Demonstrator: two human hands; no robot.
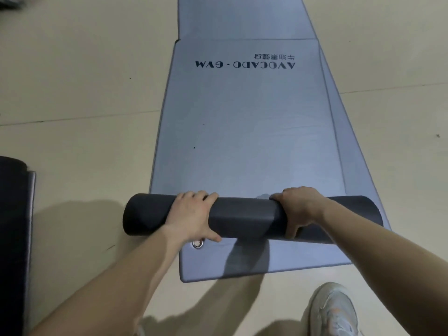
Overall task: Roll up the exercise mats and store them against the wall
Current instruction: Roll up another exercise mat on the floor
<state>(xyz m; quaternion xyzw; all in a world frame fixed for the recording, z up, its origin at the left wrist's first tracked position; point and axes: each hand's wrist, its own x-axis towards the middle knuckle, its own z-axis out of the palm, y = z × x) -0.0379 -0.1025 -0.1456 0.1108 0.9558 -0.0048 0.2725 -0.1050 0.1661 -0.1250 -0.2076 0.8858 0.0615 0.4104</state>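
Exercise mat [244, 141] lies grey and flat on the pale floor [84, 93], running straight away from the person. Black lettering [245, 64] reading "AVOCADO · GYM" sits upside down near its far end. Its near end is wound into a dark roll [244, 219] that lies crosswise on it, the darker underside facing out.

The left hand [194, 215] grips the roll left of its middle: the fingers [194, 196] curl over the top and the thumb wraps the near side. The right hand [299, 209] grips it right of the middle in the same way, with fingers [291, 194] hooked over the top and thumb pressed against the near face. Both arms reach forward and down to it.

A second mat [242, 263] of the same grey lies under the first. Its near end sticks out toward the person past the roll, and a strip of it shows along the right side. A metal eyelet [197, 244] sits in its near left corner, just below the left thumb. A third mat [242, 18] lies farther off, in line with the others and touching their far end.

A pale shoe [334, 309] stands on the floor near the second mat's near right corner. At the left edge of the view is a dark object [12, 214] with a grey rim; I cannot tell what it is.
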